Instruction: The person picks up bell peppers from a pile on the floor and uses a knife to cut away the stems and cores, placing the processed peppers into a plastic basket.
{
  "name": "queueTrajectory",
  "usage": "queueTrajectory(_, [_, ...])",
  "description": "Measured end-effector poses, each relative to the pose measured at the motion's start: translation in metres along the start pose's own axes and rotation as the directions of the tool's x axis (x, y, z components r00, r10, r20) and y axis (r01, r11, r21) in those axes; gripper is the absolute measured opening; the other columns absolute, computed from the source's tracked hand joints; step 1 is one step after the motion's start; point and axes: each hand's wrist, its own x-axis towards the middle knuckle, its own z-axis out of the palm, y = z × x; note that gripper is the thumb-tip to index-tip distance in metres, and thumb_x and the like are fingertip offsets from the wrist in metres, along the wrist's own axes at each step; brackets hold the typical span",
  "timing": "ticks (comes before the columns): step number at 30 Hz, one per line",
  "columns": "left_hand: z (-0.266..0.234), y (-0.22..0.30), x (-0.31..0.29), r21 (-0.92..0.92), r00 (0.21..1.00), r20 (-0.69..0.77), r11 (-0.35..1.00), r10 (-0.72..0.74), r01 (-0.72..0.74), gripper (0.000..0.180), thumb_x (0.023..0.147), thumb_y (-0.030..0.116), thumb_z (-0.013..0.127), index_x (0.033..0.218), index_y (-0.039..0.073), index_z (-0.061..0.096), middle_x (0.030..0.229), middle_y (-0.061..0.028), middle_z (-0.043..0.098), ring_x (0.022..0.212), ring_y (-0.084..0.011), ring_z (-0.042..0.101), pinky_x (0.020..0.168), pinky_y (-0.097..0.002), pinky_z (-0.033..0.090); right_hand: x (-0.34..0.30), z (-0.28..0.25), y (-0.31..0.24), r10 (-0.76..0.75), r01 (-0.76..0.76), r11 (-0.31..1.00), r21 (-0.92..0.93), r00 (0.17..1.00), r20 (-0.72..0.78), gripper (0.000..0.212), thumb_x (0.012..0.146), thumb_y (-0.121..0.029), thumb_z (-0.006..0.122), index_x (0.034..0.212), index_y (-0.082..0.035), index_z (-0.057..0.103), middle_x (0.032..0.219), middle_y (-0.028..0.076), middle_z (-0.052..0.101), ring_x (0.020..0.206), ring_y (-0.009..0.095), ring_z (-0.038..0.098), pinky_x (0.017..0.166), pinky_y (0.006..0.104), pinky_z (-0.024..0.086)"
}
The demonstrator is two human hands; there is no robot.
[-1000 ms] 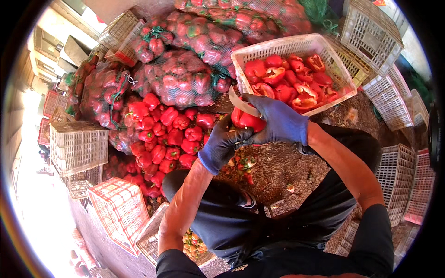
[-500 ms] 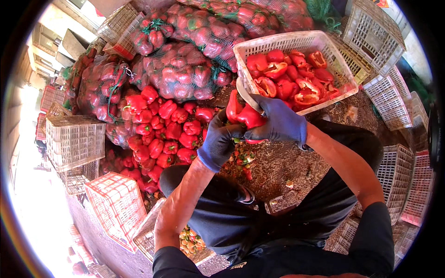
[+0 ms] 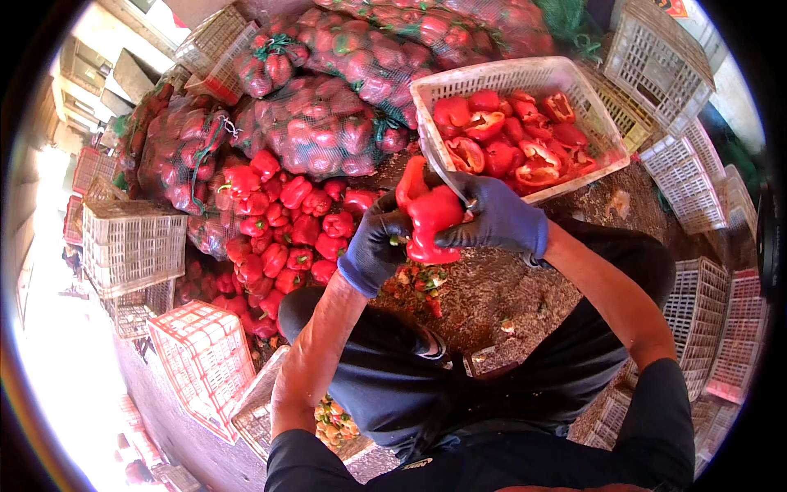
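Note:
Between my gloved hands is a red bell pepper (image 3: 434,220), with a lobe standing apart at its far end. Its larger red side faces up. My left hand (image 3: 379,244) is closed around the pepper's left side, and a bit of green shows by the fingers. In my right hand (image 3: 502,217) is a knife (image 3: 434,166) with a curved, pale blade pointing away from me. The right thumb and fingertips also press against the pepper. How the knife's handle sits in the palm is hidden. Just beyond the blade stands a pale plastic crate (image 3: 602,107) of cut red peppers (image 3: 512,135).
Whole red peppers (image 3: 287,238) lie heaped left of my hands. Filled mesh sacks (image 3: 307,127) rise behind them. Slatted crates stand left (image 3: 131,246) and right (image 3: 660,66). Pepper scraps (image 3: 430,283) litter the ground between my knees, and a container of trimmings (image 3: 334,426) sits below my left forearm.
The pepper has been turned and now shows a larger red side below the blade. My left hand has shifted slightly left, and the blade stands beside the pepper's upper lobe.

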Motion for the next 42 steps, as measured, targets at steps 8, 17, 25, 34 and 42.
queueTrajectory(8, [0.008,-0.028,0.024,0.165,0.945,-0.248,0.970,0.214,-0.176,0.047,0.081,-0.009,0.070,0.127,-0.002,0.062,0.108,-0.0086,0.073,0.088,-0.0170,0.072,0.080,-0.0304,0.058,0.001,-0.002,0.029,-0.161,0.054,0.865,-0.498,0.972,-0.174,0.095,0.073,-0.042,0.093,0.145,0.002,0.050,0.122,0.023,0.070,0.112,0.030,0.071,0.095,0.0397,0.055])
queueTrajectory(17, [0.002,-0.003,0.005,0.359,0.992,-0.104,0.933,0.075,-0.033,0.048,0.076,-0.007,0.074,0.122,-0.003,0.064,0.101,-0.0066,0.074,0.086,-0.0148,0.070,0.077,-0.0296,0.056,-0.009,-0.003,0.042,0.169,-0.160,0.984,0.082,0.977,-0.128,0.054,0.086,-0.024,0.083,0.129,0.004,0.065,0.098,0.007,0.073,0.087,0.010,0.066,0.075,0.0299,0.056])
queueTrajectory(25, [-0.001,0.014,0.002,0.561,0.969,0.072,0.794,0.236,-0.235,0.066,0.072,-0.010,0.075,0.135,-0.002,0.058,0.120,-0.0073,0.069,0.106,-0.0184,0.069,0.091,-0.0322,0.057,0.001,-0.026,0.000,0.280,-0.373,0.880,-0.293,0.907,-0.315,0.052,0.088,-0.028,0.080,0.127,0.003,0.065,0.083,0.010,0.073,0.073,0.017,0.070,0.064,0.0317,0.055])
queueTrajectory(34, [0.013,0.005,0.007,0.705,0.947,-0.112,0.696,0.300,-0.137,0.069,0.074,-0.004,0.076,0.140,-0.003,0.055,0.116,-0.0051,0.070,0.101,-0.0125,0.067,0.086,-0.0283,0.055,-0.014,-0.129,-0.016,-0.435,-0.372,0.198,-0.907,0.796,-0.421,0.085,0.075,-0.056,0.085,0.136,-0.002,0.060,0.117,0.025,0.070,0.103,0.038,0.071,0.086,0.0457,0.058])
queueTrajectory(42, [0.018,-0.030,0.032,0.936,0.825,0.056,0.257,0.562,-0.238,0.088,0.071,-0.001,0.075,0.153,0.003,0.044,0.106,-0.0142,0.071,0.097,-0.0204,0.069,0.088,-0.0328,0.056,0.007,-0.004,-0.003,-0.177,0.058,0.843,-0.535,0.969,-0.174,0.086,0.079,-0.031,0.086,0.153,-0.009,0.047,0.136,0.021,0.065,0.123,0.031,0.066,0.100,0.0403,0.054])
